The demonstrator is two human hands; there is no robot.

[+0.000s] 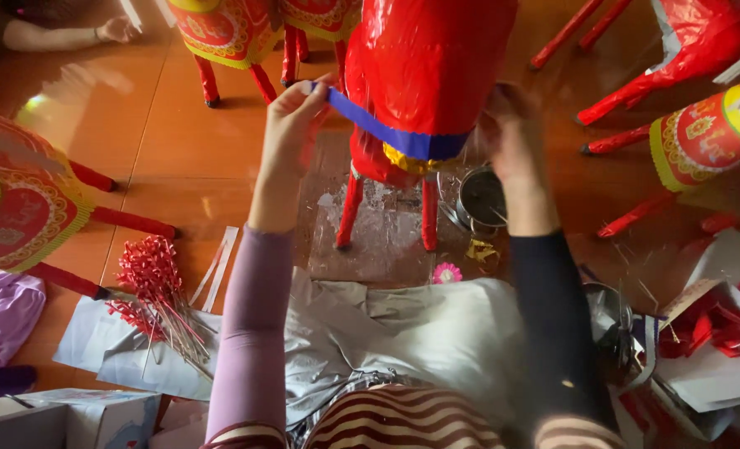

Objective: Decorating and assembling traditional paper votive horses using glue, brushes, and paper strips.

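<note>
We stretch both arms forward, our left hand (291, 116) and right hand (511, 133) raised level, fingers pinched shut.

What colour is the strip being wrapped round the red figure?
Blue strip, clearest in the head view.

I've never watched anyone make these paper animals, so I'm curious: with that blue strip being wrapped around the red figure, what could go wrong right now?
The blue strip is stretched between the left hand and right hand; pulled too hard, thin paper might tear or sit crooked on the red figure.

The figure stands on thin legs, so pushing sideways could tip it.

A small metal pot sits just beside those legs; a knock might spill it.
</note>
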